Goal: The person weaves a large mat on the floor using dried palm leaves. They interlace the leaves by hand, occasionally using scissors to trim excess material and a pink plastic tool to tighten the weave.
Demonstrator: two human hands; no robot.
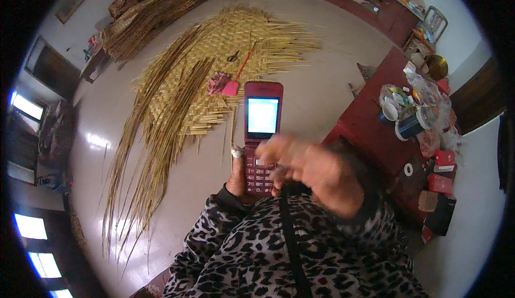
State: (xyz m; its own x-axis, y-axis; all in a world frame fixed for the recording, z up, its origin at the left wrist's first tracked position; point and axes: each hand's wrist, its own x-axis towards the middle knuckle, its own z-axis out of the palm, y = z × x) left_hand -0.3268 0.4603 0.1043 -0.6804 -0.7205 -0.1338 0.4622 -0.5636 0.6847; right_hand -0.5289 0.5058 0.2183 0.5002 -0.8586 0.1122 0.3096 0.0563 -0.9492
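The head view shows a red flip phone [262, 137] held open, low in the middle, just above the spotted sleeves. Its screen is lit white and its keys sit below. The phone is gripped at its lower half by the left hand [238, 174], with the thumb up along the left edge and the fingers wrapped behind. The right hand [316, 172] is blurred over the keys, its fingers loosely spread with nothing pinched; whether a key is touched cannot be told. The step in hand looks like pressing keys on the phone. For another key, 1 fingertip would need to be set down softly on the right button while the phone is kept steady.

Beyond the phone, a big half-woven straw mat [214, 67] is spread on the shiny floor, with long loose stalks trailing down. On the mat lie scissors [233, 57], a pink cloth [216, 82] and a pink swatter [232, 86]. A dark red table [370, 131] crowded with cups and boxes stands at the right.
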